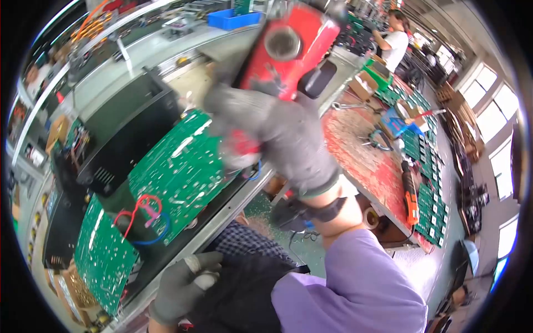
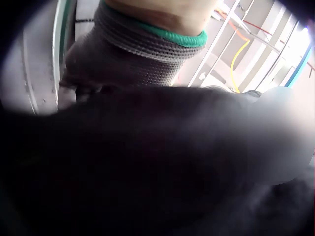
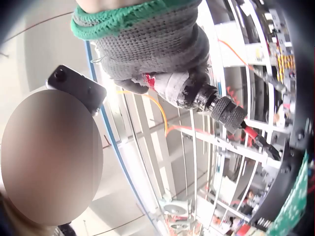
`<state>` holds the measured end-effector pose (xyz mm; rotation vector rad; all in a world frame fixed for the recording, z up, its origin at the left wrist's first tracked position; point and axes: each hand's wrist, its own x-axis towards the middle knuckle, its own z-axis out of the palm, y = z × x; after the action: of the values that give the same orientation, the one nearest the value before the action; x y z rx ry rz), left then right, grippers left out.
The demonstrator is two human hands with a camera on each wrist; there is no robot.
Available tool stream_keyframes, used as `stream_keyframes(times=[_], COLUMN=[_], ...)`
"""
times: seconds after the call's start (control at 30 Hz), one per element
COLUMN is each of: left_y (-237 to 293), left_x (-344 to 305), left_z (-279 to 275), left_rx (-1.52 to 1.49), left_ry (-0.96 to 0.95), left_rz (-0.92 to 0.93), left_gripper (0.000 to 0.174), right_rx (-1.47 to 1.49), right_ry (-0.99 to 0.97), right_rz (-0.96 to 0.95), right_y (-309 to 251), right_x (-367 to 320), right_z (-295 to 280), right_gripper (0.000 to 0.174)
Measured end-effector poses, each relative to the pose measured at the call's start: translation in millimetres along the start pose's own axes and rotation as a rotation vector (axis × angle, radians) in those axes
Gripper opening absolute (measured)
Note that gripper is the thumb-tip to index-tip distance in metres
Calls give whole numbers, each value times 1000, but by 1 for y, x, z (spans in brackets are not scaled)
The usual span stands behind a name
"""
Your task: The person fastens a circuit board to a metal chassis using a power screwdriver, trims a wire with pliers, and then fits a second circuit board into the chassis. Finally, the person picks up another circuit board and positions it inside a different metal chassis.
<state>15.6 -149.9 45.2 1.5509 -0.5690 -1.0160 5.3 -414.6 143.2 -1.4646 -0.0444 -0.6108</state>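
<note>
My gloved right hand (image 1: 288,133) grips a red power tool (image 1: 297,44), held up above the bench and blurred in the head view. In the right wrist view the tool's knurled chuck (image 3: 229,114) holds a bit (image 3: 261,141) with a red band, and the gloved hand (image 3: 152,46) is wrapped round the body. My gloved left hand (image 1: 186,286) lies by my lap with loosely bent fingers, holding nothing visible. Below the tool is a large green circuit board (image 1: 183,166), with red and blue wires (image 1: 145,213) near a black housing (image 1: 133,127).
On the right, a worn red-topped bench (image 1: 361,161) carries an orange-and-black tool (image 1: 410,194), pliers (image 1: 378,140), a blue box (image 1: 397,122) and several green boards (image 1: 427,205). A blue bin (image 1: 233,20) sits at the back. Another person (image 1: 394,44) stands farther off.
</note>
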Motion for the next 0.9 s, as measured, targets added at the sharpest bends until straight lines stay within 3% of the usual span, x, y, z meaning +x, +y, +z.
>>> stream_keyframes(times=[0.07,0.13,0.17,0.2,0.23,0.3,0.4,0.43,0.47,0.53,0.6,0.63,0.67,0.77,0.8,0.87,0.9], left_y=[1,3,5,6,7,8,15,20,18,8,22,35,61,68,73,72,68], left_x=[5,20,25,30,35,43,50,53,54,57,63,63,61,87,98,116,124], left_z=[-7,-2,0,2,4,7,6,1,2,6,-2,-3,-5,-31,-44,-70,-82], left_rx=[53,136,146,155,163,146,280,246,245,183,251,274,313,189,140,120,114], left_ry=[-85,-171,-189,-191,-195,-203,-237,-312,-309,-183,-144,-41,61,339,374,479,541], left_rz=[27,29,40,25,14,-28,64,-127,-130,47,204,339,407,556,510,491,441], left_gripper=[42,40,40,37,34,30,35,51,51,28,30,24,24,23,22,19,18], right_rx=[-132,-614,-1051,-1291,-1437,-1583,-1699,-1683,-1681,-1976,-1960,-1763,-1581,-1163,-1009,-654,-528], right_ry=[135,223,215,206,233,220,294,292,288,318,375,374,332,59,-31,-304,-463], right_rz=[-84,75,250,430,409,549,557,700,700,585,231,79,-207,-415,-466,-336,-448], right_y=[17,45,43,40,59,80,95,93,93,97,97,90,78,68,70,60,61], right_x=[-3,-14,-20,-26,-34,-44,-57,-57,-60,-63,-65,-59,-55,-48,-51,-68,-69], right_z=[-39,-112,-135,-150,-179,-226,-266,-268,-268,-258,-232,-202,-163,-63,-31,35,60], right_gripper=[26,46,54,53,53,57,56,55,55,54,50,47,44,39,36,32,29])
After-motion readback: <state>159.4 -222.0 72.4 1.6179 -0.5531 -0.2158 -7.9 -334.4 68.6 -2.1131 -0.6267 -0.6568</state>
